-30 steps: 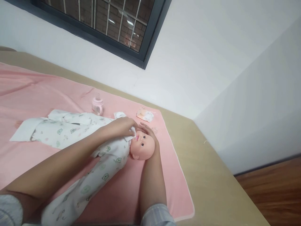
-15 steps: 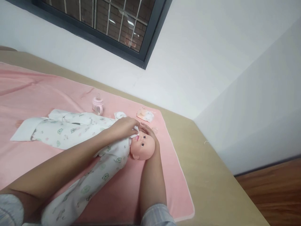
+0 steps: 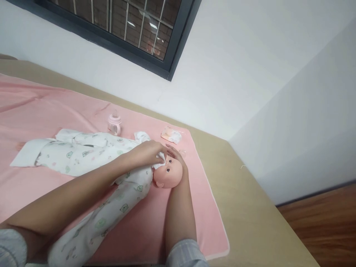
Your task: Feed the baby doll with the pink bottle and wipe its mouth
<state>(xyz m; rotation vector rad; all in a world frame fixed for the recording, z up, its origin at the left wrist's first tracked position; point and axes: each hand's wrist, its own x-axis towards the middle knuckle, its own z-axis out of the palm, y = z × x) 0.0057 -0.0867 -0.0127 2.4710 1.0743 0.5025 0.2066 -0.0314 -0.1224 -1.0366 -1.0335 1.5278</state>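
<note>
The doll point(image 3: 94, 152) lies face up on a pink blanket point(image 3: 139, 233) over a table point(image 3: 239, 207), beneath a window point(image 3: 122, 26). Its mouth, showing half a second ago, is now hidden under the cloth point(image 3: 159, 165) pinched in the left hand's point(image 3: 147, 151) fingers; just beside that grip, the right hand point(image 3: 182, 161), fingers loosely extended, cradles its head point(image 3: 171, 177).

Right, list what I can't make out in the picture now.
- Mouth of the doll: head view, behind the cloth and left hand.
- Palm of the right hand: head view, behind the doll's head.
- Print on the packet: head view, too small to read.
- Clear thing by the right hand: head view, too small and faint to identify.
- Window top: head view, cut off by the upper edge.
</note>
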